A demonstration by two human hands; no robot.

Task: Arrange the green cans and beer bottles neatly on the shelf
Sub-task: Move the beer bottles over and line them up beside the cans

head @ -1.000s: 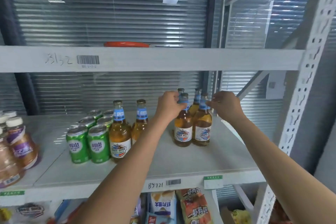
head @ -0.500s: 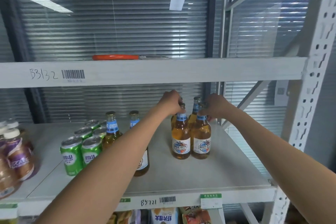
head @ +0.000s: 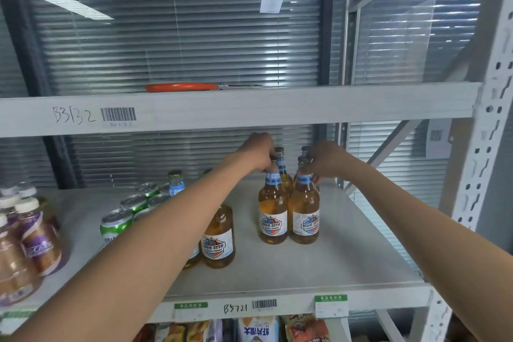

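Note:
Several amber beer bottles with blue neck labels stand in a tight group on the grey shelf (head: 347, 264). My left hand (head: 258, 151) grips the neck of the front-left bottle (head: 273, 211). My right hand (head: 326, 159) grips the neck of the front-right bottle (head: 304, 214). Two more bottles stand close behind them, mostly hidden. Another beer bottle (head: 218, 241) stands left of the group, half hidden by my left forearm. Green cans (head: 116, 223) sit in rows further left, with one more bottle (head: 176, 182) behind them.
Brown drink bottles with purple labels (head: 36, 236) crowd the shelf's left end. An orange-handled tool (head: 180, 87) lies on the upper shelf. A white perforated upright (head: 480, 175) bounds the right side. Snack packets (head: 258, 329) fill the level below.
The view has tilted down and closer. Both hands stay on the necks of the front two bottles, and the group has been pushed slightly back on the shelf.

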